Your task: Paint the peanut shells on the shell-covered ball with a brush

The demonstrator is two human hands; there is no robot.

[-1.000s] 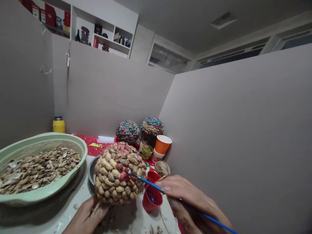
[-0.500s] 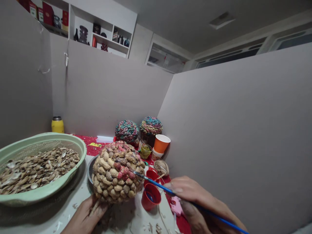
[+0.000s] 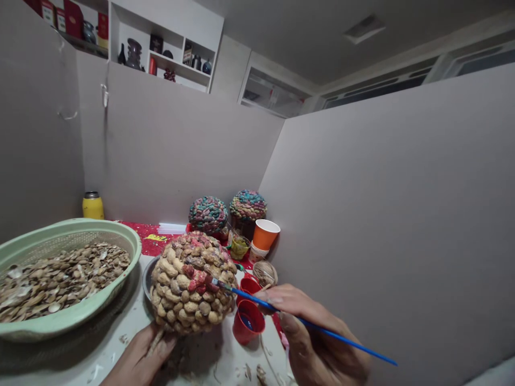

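A round ball covered in peanut shells [image 3: 191, 284] stands on the table in front of me, with a few shells painted red. My left hand [image 3: 140, 359] grips a stick at its base from below. My right hand [image 3: 317, 343] pinches a thin blue paintbrush [image 3: 298, 320], whose tip touches a red shell on the ball's right side. Two red paper cups [image 3: 248, 313] stand just right of the ball, one holding dark paint.
A green basket [image 3: 80, 316] of peanut shells fills the left. Two painted shell balls [image 3: 209, 213], an orange cup [image 3: 265, 234], a twine spool [image 3: 264, 273] and a yellow flask [image 3: 92, 205] stand farther back. Grey partition walls enclose the table; shell scraps litter its surface.
The brush tip drew slightly away from the ball, then came back onto a red shell. My right hand shifted right and back. My left hand stayed at the base.
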